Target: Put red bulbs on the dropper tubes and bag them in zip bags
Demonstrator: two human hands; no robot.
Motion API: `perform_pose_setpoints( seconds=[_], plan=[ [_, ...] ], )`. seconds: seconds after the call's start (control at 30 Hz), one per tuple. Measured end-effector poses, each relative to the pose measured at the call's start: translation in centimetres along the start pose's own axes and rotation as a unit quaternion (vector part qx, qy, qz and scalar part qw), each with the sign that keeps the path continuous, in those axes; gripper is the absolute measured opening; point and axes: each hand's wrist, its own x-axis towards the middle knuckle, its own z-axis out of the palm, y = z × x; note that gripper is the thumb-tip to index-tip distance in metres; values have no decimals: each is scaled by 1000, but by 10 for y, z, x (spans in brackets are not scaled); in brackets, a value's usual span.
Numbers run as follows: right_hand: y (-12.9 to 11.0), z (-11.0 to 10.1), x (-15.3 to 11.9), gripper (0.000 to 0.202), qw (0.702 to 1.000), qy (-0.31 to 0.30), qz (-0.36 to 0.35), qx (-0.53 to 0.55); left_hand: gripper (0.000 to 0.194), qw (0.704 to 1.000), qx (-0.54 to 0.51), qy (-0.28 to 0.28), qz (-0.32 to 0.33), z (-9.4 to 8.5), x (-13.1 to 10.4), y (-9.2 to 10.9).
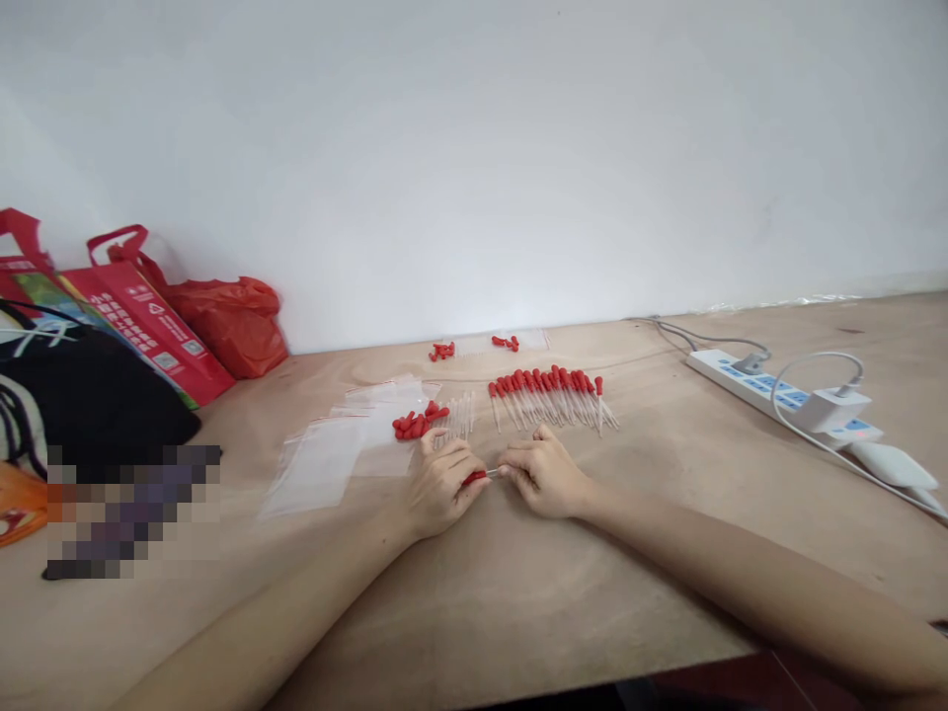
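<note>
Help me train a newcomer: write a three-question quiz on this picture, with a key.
1. Multiple choice: what does the left hand hold?
A) a plug
B) a red bulb
C) a bag

2. True or false: the power strip lies to the right of the row of droppers.

3. Fill in: between the hands, the thin tube runs from the red bulb to the ____ hand.

Key:
1. B
2. True
3. right (the right hand pinches it)
</note>
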Motion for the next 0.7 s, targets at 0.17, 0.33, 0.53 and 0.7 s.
perform_pose_setpoints(
  seconds=[0.17, 0.33, 0.53, 0.7],
  plan=[
    [-4, -3, 3, 24, 998, -30, 49, 18, 19, 1000, 19, 1, -21, -1, 1, -1],
    [-2, -15, 5, 17, 998, -25, -14, -58, 18, 998, 44, 11, -38, -3, 2, -5],
    [14, -24, 24, 20, 987, 6, 160, 2, 33, 977, 116, 103, -146, -7, -5, -31],
    [37, -11, 61, 19, 958, 53, 280, 45, 21, 952, 145, 118, -242, -11, -11, -49]
  ],
)
